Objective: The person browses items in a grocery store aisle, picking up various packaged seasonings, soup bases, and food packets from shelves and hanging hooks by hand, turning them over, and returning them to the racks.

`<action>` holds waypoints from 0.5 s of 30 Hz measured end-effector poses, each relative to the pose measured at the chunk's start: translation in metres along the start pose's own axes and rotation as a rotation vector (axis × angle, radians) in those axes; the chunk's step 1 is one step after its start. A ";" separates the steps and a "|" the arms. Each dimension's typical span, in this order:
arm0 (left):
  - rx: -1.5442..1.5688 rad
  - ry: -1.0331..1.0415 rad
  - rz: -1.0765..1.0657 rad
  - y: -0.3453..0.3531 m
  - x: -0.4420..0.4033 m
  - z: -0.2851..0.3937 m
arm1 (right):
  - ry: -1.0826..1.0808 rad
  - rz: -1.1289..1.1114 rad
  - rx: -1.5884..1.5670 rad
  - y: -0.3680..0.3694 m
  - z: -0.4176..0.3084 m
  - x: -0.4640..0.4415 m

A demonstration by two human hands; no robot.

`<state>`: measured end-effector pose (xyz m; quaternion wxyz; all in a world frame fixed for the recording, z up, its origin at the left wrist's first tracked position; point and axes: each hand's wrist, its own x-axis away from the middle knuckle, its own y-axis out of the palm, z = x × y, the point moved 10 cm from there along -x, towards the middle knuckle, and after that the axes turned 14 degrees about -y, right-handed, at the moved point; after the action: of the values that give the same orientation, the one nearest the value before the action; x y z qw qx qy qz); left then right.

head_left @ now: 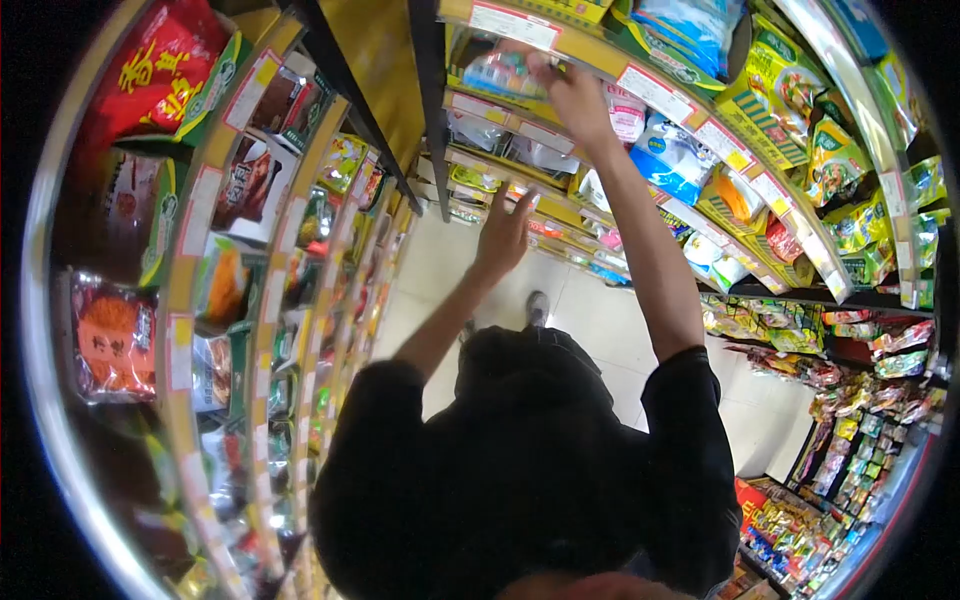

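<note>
My right hand [578, 98] reaches into an upper compartment of the shelf in front of me. Its fingers are bent against a shiny clear-and-blue plastic packet [500, 74], with the fingertips blurred and partly hidden. Lower down and to the left, my left hand [503, 235] hangs in the air before the lower shelf levels. Thumb and fingers are apart there, and nothing is in them. A pink-and-white packet [626, 112] lies just right of my right wrist, and a blue-and-white bag [664, 155] sits beyond it.
Shelves with price labels [655, 92] curve away to the right, stocked with green and yellow bags [785, 65]. Another shelf on the left holds a red bag [165, 65] and other packets. A dark upright post [427, 95] stands left of my hands. Pale floor tiles [590, 310] lie below.
</note>
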<state>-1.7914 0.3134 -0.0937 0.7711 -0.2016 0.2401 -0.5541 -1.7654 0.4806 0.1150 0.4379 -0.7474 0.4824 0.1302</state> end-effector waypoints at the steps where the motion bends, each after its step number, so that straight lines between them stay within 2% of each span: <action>1: 0.000 -0.043 -0.013 -0.004 0.032 -0.016 | 0.033 -0.097 0.205 0.012 0.020 -0.012; 2: -0.003 -0.081 -0.028 -0.006 0.061 -0.037 | 0.065 -0.187 0.412 0.023 0.050 -0.024; 4: -0.012 -0.164 -0.022 -0.017 0.121 -0.078 | 0.192 -0.339 0.462 0.044 0.109 -0.033; 5: 0.016 -0.237 -0.043 -0.009 0.156 -0.119 | 0.283 -0.401 0.306 0.056 0.140 -0.031; 8: -0.065 -0.459 -0.020 -0.030 0.241 -0.179 | 0.469 -0.474 0.048 0.062 0.118 -0.031; 10: -0.015 -0.549 -0.045 -0.039 0.285 -0.214 | 0.470 -0.537 0.024 0.071 0.137 -0.027; 11: -0.101 -0.540 -0.110 -0.042 0.299 -0.223 | 0.448 -0.286 -0.120 0.065 0.155 -0.022; 12: -0.189 -0.528 -0.173 -0.044 0.308 -0.231 | 0.444 -0.274 -0.102 0.061 0.150 -0.026; 14: -0.035 -0.638 -0.127 -0.053 0.316 -0.254 | 0.436 -0.246 -0.068 0.054 0.115 -0.027; 15: -0.109 -0.608 -0.086 -0.067 0.303 -0.241 | 0.398 -0.137 -0.092 0.043 0.078 -0.028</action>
<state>-1.9038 -0.0062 -0.2933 0.7714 -0.4092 0.0191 -0.4869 -1.7971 0.5514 0.0643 0.3072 -0.8086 0.5010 -0.0281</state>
